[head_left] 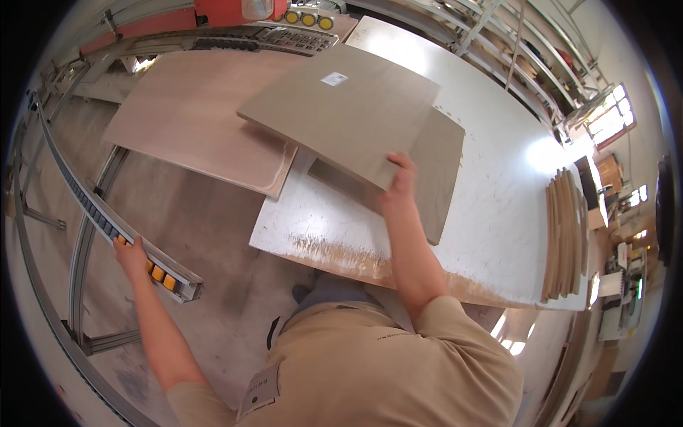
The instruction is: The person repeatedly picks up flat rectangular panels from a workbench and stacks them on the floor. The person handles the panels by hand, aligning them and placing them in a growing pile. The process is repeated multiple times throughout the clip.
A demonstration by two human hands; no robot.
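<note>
My right hand [400, 178] grips the near right edge of a grey-brown rectangular board [356, 99], its thumb or a finger showing on top. A small white label [334, 79] is stuck on this board. The board lies tilted across a second grey-brown board [445, 164] on the white worktable [491, 206] and overlaps a pinkish-brown panel [199, 114] to its left. Down at the left, my left hand [131, 256] is closed over a metal roller rail [89, 203] with black and yellow rollers; the fingertips are partly hidden.
A stack of thin boards [563, 235] stands at the table's right end. The table's front edge is worn to bare brown [356, 267]. Beyond the panels is a red machine [235, 11] with yellow round parts. Metal racks [491, 32] line the back right.
</note>
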